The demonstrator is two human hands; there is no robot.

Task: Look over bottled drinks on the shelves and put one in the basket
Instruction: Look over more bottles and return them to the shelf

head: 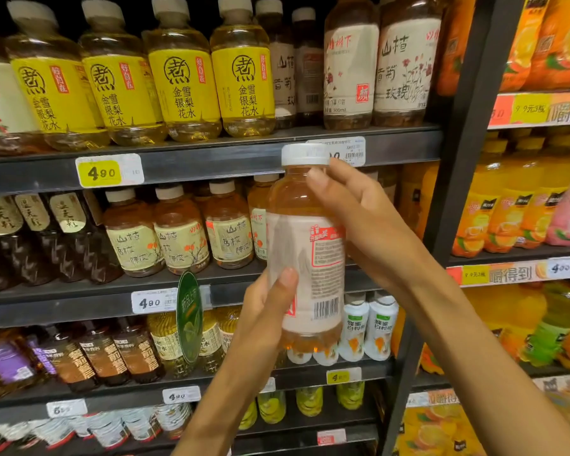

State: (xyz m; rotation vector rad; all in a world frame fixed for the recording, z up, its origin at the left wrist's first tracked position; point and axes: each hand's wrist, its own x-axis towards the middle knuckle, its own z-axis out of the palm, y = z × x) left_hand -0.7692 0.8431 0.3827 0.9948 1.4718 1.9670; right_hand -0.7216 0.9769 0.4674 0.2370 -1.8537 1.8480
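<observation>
Looks like the checking-it-out step: both hands grip one bottle [305,245] upright, off the shelves [211,159], left hand [270,311] grasping low, right hand [359,222] around the shoulder, barcode facing near. Next it needs lowering into the basket, which isn't in view.

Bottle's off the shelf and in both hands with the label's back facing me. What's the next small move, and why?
Probably lower the bottle toward the basket, which is out of view. The left hand grips its lower body and the right hand its shoulder; barcode and print face the camera, so it looks already inspected.
</observation>
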